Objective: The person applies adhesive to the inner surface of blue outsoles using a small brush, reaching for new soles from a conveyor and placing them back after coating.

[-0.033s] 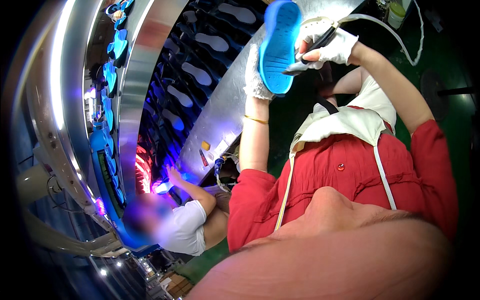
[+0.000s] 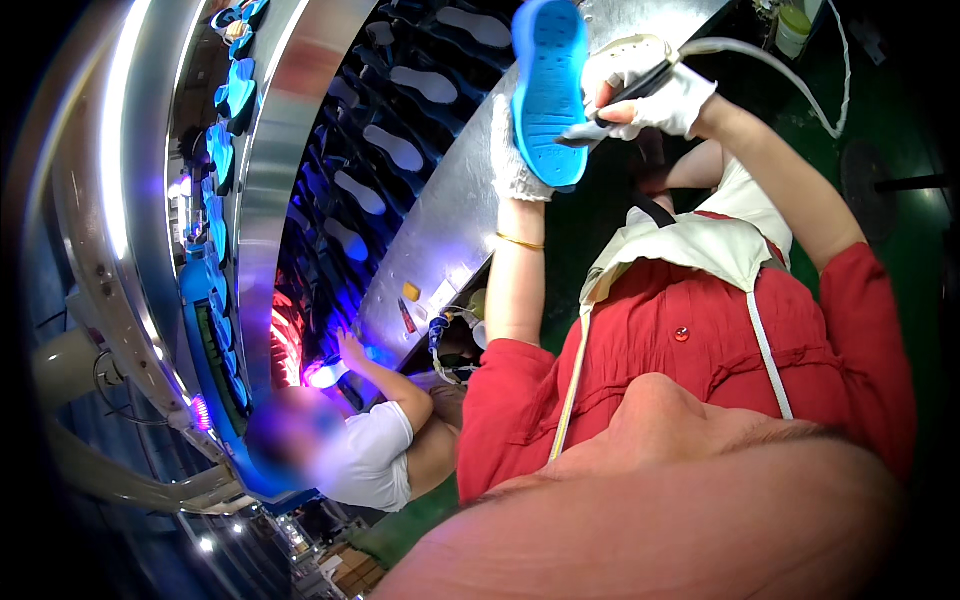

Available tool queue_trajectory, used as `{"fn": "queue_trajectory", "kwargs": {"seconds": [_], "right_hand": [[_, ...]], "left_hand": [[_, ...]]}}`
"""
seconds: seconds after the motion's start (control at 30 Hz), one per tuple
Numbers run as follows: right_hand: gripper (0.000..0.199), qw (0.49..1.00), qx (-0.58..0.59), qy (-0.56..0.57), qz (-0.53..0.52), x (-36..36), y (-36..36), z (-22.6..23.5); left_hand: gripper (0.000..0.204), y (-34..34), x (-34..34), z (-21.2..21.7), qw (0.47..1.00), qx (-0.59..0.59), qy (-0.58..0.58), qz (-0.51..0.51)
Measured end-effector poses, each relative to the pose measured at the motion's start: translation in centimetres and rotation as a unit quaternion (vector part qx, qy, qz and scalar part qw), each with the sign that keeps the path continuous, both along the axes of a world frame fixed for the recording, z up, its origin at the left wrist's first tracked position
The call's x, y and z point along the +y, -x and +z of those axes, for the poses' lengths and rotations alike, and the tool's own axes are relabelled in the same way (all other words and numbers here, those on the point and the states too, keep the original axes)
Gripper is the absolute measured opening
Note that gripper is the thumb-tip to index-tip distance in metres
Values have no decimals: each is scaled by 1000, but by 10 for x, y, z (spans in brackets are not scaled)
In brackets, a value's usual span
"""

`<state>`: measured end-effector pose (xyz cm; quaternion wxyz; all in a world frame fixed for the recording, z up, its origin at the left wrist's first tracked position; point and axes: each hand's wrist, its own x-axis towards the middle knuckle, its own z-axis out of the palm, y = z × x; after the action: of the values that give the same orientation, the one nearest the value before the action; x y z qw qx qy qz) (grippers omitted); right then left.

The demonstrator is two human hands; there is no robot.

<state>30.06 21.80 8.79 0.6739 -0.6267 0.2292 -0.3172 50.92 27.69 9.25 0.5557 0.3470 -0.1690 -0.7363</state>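
head view. blue shoe sole (image 2: 549,90), a flat rubbery oval with moulded tread, held upright above the curved metal worktop (image 2: 450,215), its lower rim overlapped by the left hand (image 2: 515,165), which wears a white knit glove and is closed around the sole's lower edge. right hand (image 2: 655,95), also gloved in white, closed around a dark pen-shaped tool (image 2: 625,100) whose tip touches the sole's right edge; a pale hose (image 2: 780,70) trails from the tool toward the upper right. open green floor (image 2: 900,200) lies right of the forearms. left of the worktop, a dark conveyor (image 2: 390,170) carries rows of pale soles along its arc. at lower left, another person's hand (image 2: 350,348) reaches into violet light.
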Motion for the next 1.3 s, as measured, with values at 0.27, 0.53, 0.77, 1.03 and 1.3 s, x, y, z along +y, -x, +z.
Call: {"fn": "queue_trajectory", "kwargs": {"seconds": [0.27,0.53,0.77,1.03,1.3], "right_hand": [[14,999,19,-36,16,46,-22,6],[13,970,-106,204,-86,42,-39,7],[15,998,46,-34,-32,4,-33,11],[17,931,-153,272,-190,-36,-49,-8],[17,996,-67,49,38,42,-18,-4]], "left_hand": [[68,17,21,-20,985,137,59,88],[61,11,37,-32,988,95,72,102],[68,19,42,-15,962,255,90,28],[75,24,56,-7,990,122,56,48],[66,-9,56,-28,986,81,30,141]]}}
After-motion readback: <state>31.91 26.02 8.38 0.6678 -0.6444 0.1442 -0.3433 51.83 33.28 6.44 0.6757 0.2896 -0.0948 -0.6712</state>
